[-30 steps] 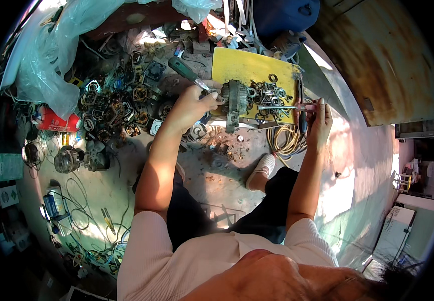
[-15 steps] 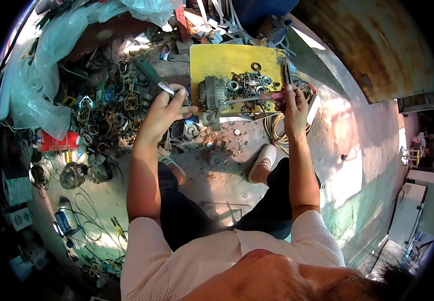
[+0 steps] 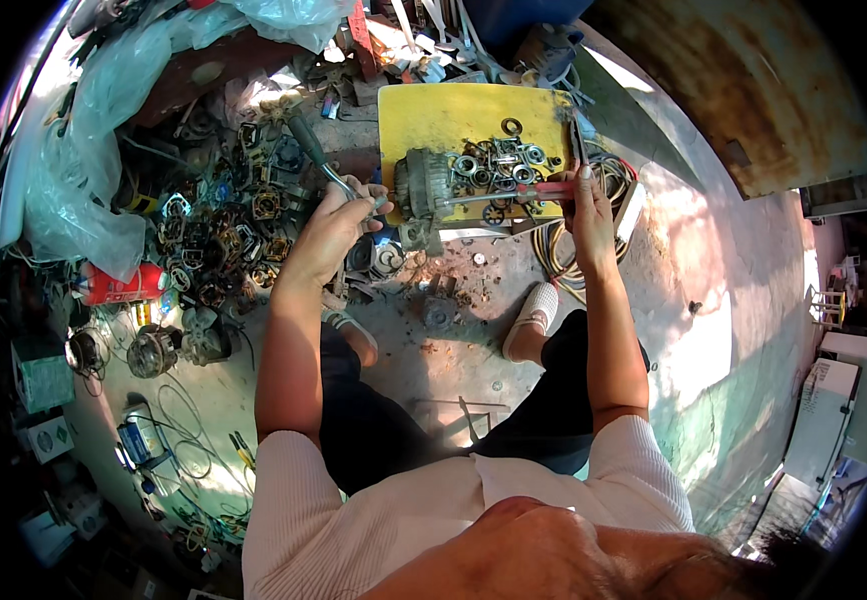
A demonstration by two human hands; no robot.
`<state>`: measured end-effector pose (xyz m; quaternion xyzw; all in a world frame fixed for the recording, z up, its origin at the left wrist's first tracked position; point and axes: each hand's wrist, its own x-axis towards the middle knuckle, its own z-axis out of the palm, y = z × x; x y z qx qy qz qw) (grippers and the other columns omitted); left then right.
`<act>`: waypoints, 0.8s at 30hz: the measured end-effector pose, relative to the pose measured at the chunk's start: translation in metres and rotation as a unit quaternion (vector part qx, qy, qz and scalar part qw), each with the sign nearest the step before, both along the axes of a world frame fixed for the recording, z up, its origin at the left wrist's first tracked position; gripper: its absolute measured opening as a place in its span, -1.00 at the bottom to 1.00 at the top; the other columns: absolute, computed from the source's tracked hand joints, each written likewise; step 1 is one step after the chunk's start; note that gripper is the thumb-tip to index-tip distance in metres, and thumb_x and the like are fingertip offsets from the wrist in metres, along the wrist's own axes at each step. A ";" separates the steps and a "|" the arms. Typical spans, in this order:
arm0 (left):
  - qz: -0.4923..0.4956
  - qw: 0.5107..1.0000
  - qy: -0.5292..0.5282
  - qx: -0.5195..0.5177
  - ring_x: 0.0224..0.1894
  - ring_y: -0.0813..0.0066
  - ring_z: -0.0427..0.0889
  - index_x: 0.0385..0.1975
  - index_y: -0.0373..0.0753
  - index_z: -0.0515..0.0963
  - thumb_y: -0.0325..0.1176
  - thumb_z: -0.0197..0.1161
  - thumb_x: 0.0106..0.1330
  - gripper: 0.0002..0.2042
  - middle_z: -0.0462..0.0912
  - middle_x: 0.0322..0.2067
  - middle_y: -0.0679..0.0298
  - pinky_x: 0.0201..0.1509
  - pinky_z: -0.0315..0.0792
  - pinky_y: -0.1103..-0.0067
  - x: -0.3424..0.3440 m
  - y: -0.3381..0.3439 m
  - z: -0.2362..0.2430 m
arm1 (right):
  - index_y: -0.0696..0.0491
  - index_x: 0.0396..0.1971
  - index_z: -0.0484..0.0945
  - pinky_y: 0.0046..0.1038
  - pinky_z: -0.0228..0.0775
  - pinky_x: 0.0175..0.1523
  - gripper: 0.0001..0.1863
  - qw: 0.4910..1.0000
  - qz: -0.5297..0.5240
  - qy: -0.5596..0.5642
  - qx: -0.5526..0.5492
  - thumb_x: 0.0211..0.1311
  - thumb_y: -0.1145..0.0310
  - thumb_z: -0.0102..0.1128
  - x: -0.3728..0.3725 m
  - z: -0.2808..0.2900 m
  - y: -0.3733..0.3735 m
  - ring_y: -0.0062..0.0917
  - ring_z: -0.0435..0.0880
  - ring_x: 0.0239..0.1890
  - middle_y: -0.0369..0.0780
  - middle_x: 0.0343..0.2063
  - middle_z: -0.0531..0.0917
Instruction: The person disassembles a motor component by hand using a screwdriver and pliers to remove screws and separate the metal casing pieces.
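A finned metal motor housing (image 3: 419, 192) sits at the left edge of a yellow board (image 3: 433, 115). My left hand (image 3: 333, 228) is closed around the shiny end of a green-handled ratchet wrench (image 3: 309, 142), its fingers at the housing's left side. From the housing's right side runs the shaft of a screwdriver with a red handle (image 3: 549, 189). My right hand (image 3: 591, 208) pinches the handle's end. A slim dark tool (image 3: 577, 142) extends beyond the right thumb; whether it is held or lying there I cannot tell. Metal rings and bearings (image 3: 493, 165) lie on the board.
A heap of dark metal parts (image 3: 243, 220) lies left of the board, with clear plastic sheeting (image 3: 93, 150) and a red cylinder (image 3: 123, 283) beyond it. Coiled cable (image 3: 553, 262) lies below the board's right corner. A rusty panel (image 3: 753, 100) stands at the far right.
The ratchet's handle has swung slightly, and my left fingers have closed in around its end by the housing. My right hand stays at the screwdriver handle.
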<state>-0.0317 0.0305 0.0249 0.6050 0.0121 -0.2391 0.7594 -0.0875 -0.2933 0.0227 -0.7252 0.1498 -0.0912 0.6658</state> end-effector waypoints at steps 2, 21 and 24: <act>0.001 0.999 -0.037 0.036 0.12 0.38 0.46 -0.08 -0.20 0.30 -0.35 0.21 0.38 -0.75 0.43 0.09 0.13 0.06 0.36 0.53 0.001 0.000 -0.003 | 0.11 -0.18 0.62 -0.67 -0.05 -0.56 -0.47 1.000 -0.004 -0.008 -0.011 0.50 -0.05 -0.16 0.000 -0.002 -0.001 -0.83 0.15 -0.66 -0.47 -0.67 0.38; 0.020 0.988 -0.131 0.073 -0.09 0.48 0.47 -0.07 -0.41 0.25 -0.33 0.55 0.03 -0.38 0.43 -0.14 0.17 -0.07 0.45 0.57 0.017 -0.032 -0.029 | -0.10 -0.13 0.56 -0.70 0.27 -0.31 -0.73 0.946 -0.157 0.017 0.285 0.36 0.04 0.15 -0.021 -0.024 0.017 -0.83 0.42 -0.44 -0.47 -0.45 0.53; 0.011 0.983 -0.161 0.084 -0.10 0.48 0.48 -0.09 -0.41 0.27 -0.33 0.55 0.02 -0.40 0.46 -0.14 0.15 -0.06 0.44 0.57 0.020 -0.031 -0.027 | -0.05 0.10 0.53 -0.76 0.32 -0.36 -0.65 0.934 -0.134 -0.043 0.329 0.41 0.15 0.11 -0.017 -0.029 0.014 -0.84 0.49 -0.38 -0.46 -0.27 0.62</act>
